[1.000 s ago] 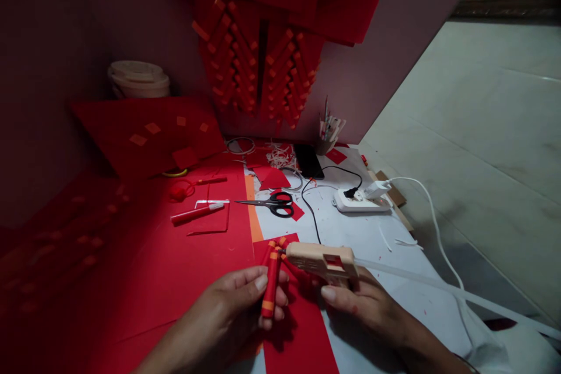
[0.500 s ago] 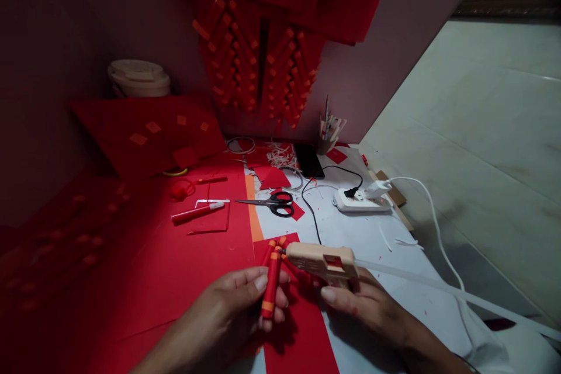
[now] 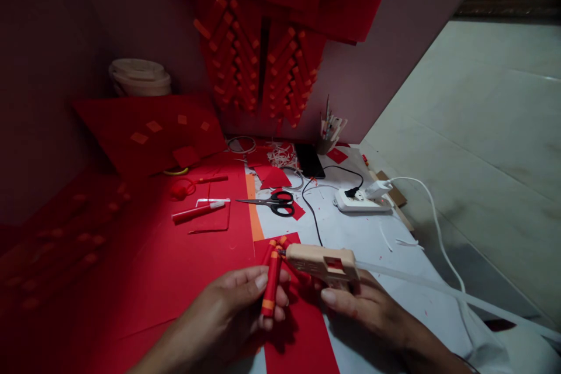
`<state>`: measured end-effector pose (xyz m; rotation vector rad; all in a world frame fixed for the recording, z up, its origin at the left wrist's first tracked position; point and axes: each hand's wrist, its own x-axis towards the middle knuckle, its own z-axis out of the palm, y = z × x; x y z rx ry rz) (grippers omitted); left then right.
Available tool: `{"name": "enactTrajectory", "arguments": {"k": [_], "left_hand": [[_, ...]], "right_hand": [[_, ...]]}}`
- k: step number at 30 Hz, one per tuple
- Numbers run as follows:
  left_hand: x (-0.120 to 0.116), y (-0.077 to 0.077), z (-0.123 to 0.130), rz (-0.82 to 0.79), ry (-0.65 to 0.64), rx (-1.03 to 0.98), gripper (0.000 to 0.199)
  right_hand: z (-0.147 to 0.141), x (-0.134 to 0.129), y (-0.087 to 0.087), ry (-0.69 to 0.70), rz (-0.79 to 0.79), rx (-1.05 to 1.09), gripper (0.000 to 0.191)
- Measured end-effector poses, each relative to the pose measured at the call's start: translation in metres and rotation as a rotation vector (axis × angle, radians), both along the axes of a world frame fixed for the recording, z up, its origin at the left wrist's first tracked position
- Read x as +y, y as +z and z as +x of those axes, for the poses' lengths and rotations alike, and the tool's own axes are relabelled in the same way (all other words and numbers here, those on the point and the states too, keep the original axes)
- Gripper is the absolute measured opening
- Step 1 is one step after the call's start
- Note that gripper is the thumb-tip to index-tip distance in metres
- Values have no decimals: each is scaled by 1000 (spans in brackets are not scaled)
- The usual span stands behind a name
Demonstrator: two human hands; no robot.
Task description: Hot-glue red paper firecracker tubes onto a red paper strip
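Note:
Between its thumb and fingers, my left hand [image 3: 245, 298] holds a red paper tube [image 3: 272, 283] with orange bands at both ends. My right hand [image 3: 368, 301] is wrapped round the handle of a beige glue gun [image 3: 322, 260]. The gun's nozzle points left and meets the upper end of the tube. More red tubes with orange ends [image 3: 284, 242] lie just behind it. Under the hands is a strip of red paper [image 3: 302, 342]. A clear glue stick [image 3: 407, 277] sticks out of the back of the gun.
Black-handled scissors [image 3: 280, 203] lie ahead of the hands, with a red marker [image 3: 197, 212] to their left. A white power strip [image 3: 363, 200] sits at the right with cables. Farther back are a phone [image 3: 309, 160], paper shreds [image 3: 283, 155] and a pen cup [image 3: 325, 145].

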<state>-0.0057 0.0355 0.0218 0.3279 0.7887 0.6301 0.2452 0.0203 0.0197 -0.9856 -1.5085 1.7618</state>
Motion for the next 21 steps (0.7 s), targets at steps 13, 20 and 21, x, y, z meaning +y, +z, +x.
{"name": "enactTrajectory", "arguments": {"k": [13,20,21], "left_hand": [[-2,-4,0,1,13,-13,22],[-1,-2,-1,1,1,13,24],[-1,-3,-1,2,2,12,25]], "right_hand": [[-1,0,0,34,48,-10,42],[-2,1,0,37,45,-19,47],[-1,0,-1,35,38,-25,46]]}}
